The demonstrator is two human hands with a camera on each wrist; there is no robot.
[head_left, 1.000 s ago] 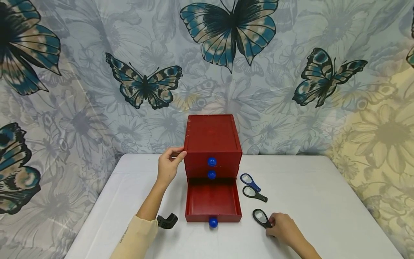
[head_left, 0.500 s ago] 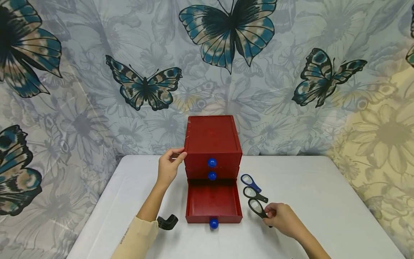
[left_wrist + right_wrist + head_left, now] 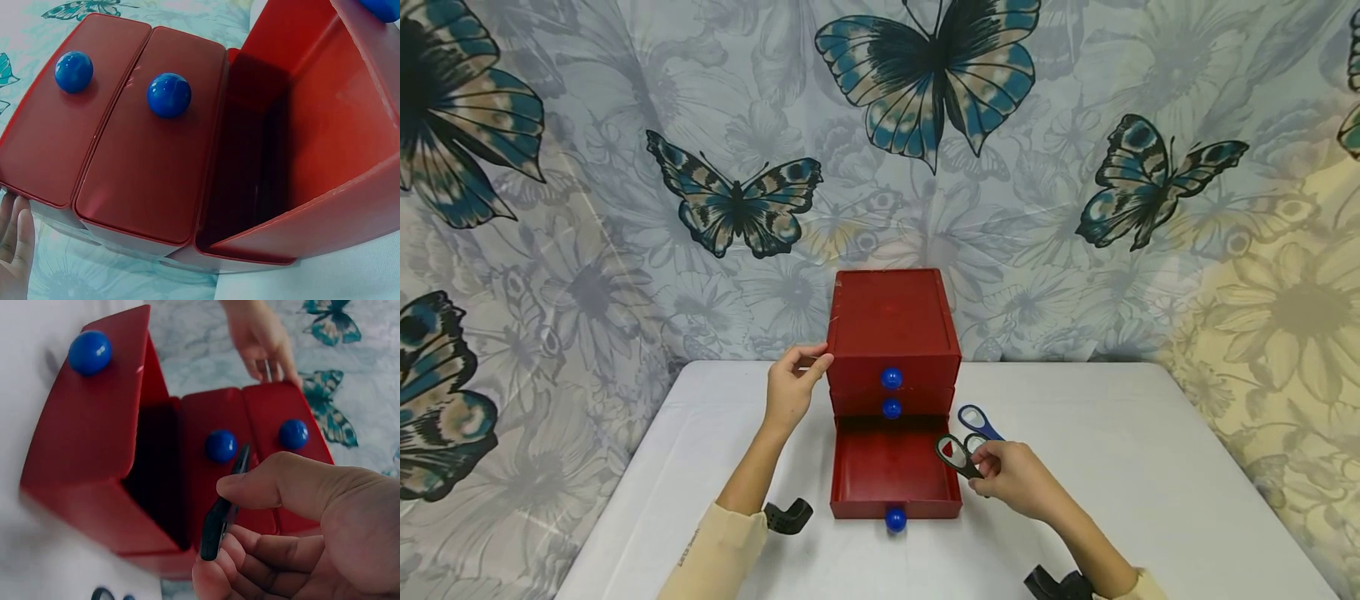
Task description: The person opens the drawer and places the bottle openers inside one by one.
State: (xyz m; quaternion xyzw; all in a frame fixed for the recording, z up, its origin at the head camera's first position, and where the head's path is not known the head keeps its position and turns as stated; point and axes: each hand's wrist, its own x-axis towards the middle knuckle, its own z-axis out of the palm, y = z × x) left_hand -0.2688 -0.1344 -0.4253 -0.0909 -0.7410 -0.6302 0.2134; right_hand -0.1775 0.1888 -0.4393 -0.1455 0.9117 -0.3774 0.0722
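My right hand [image 3: 1017,479] pinches a black magnifying glass [image 3: 215,528] by its handle, thumb on one side and fingers on the other. In the head view its lens is over the right edge of a pulled-out bottom drawer [image 3: 887,479], and red shows through the glass. The drawer, with nothing lying in it, belongs to a red cabinet [image 3: 891,315] with blue knobs. At the cabinet's left side, my left hand [image 3: 788,385] touches the upper front corner with extended fingers. Right of the cabinet lie a blue magnifying glass [image 3: 992,432] and another black one [image 3: 974,441], partly hidden.
The two upper drawers, with blue knobs [image 3: 892,378], are closed. Everything stands on a white-covered table [image 3: 1097,442]. A butterfly-print cloth [image 3: 1000,208] hangs behind. A black wrist device [image 3: 788,516] sits at the left forearm, and another [image 3: 1060,583] at the right.
My right hand has carried the black magnifying glass left and away from me, from the table at right to the drawer's right edge. My left hand stays at the cabinet.
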